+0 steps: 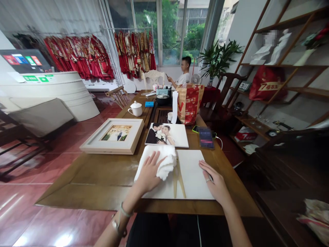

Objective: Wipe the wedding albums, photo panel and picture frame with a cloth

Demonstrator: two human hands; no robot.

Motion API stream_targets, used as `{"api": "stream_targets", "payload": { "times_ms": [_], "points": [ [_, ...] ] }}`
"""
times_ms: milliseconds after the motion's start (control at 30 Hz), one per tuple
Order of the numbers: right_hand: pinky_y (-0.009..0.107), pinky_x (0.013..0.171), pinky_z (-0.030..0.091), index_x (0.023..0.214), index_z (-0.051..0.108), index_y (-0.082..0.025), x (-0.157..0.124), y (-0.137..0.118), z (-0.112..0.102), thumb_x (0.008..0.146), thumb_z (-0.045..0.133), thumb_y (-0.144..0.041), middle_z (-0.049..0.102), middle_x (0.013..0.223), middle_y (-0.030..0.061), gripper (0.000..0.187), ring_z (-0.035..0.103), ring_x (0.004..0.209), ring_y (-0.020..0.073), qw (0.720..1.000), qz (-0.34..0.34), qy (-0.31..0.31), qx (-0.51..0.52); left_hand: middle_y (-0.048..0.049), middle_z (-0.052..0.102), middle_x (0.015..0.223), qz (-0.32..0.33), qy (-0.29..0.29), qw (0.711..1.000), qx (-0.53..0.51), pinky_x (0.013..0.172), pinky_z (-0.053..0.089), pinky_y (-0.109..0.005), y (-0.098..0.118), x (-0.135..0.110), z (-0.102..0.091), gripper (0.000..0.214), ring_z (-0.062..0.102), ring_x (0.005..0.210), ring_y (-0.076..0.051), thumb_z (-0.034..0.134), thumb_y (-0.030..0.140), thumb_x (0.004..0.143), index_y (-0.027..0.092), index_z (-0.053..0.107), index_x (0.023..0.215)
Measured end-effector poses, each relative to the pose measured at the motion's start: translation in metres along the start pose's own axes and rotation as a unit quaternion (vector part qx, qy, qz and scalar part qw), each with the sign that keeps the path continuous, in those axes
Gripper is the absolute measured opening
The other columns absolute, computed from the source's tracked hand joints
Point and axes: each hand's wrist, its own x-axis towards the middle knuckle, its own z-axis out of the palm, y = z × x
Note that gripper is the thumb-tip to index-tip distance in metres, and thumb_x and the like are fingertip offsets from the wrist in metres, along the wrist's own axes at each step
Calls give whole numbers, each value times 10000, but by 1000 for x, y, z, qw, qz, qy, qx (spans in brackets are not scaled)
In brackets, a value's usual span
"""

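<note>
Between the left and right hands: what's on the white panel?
Head view: between left hand and right hand, the bunched edge of the white cloth, two tan strips in an inverted V, then bare white panel.

Two hands (149, 170) (216, 183), two tapered strips (175, 185) (182, 184), one towel (166, 161) — one framed picture (115, 133), one lidded cup (136, 109)

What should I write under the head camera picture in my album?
Left hand on a white cloth, right hand at a white board's edge, framed photo nearby.
</note>
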Motion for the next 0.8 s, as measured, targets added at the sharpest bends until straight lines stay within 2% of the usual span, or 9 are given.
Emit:
{"api": "stream_targets", "payload": {
  "times_ms": [100,200,333,467,567,667,800],
  "points": [
    [474,1077,397,1178,643,-230,0,-1,0,913,441,-301,581,1324,74,341,507,1263,245,1000,-1,-4,-3,-157,232,1523,-23,9,1000,9,1122,194,-465,-7,23,-2,618,143,1409,-310,516,161,818,154,367,1419],
    [481,1074,397,1170,648,-211,1,-1,0,913,435,-301,582,1321,89,346,511,1258,249,1000,-2,-6,-6,-180,219,1522,-32,16,999,13,1117,188,-487,-3,25,0,609,129,1408,-332,503,156,823,136,369,1417],
    [478,1073,401,1163,653,-223,1,0,1,909,453,-308,591,1312,81,334,517,1252,251,1000,-5,4,-3,-141,176,1541,-33,19,999,3,1118,188,-499,17,-5,6,664,85,1415,-323,500,151,791,186,344,1435],
    [476,1074,398,1178,645,-229,0,0,0,910,452,-313,589,1316,77,341,511,1259,249,1000,-4,-3,-2,-51,65,1564,-20,17,999,-19,1119,185,-518,41,-49,20,831,32,1418,-314,526,126,681,278,278,1460],
    [473,1074,399,1169,652,-241,-1,-1,-1,908,455,-320,598,1306,71,337,516,1254,248,1000,1,1,1,-19,5,1560,-12,35,999,-23,1111,196,-540,51,-71,31,917,21,1414,-340,549,127,612,303,260,1464],
    [471,1076,396,1160,658,-243,0,-1,-1,904,464,-330,600,1303,71,332,520,1250,248,1000,1,4,4,-16,3,1560,-4,37,999,-26,1112,203,-529,51,-75,31,894,33,1415,-333,545,145,645,307,240,1470],
    [472,1075,396,1166,654,-237,0,-1,-2,904,460,-327,598,1305,73,337,514,1256,248,1000,2,2,4,-57,58,1562,0,4,1000,-24,1118,187,-508,38,-50,15,801,45,1415,-314,521,150,715,286,267,1462]
  ]
}}
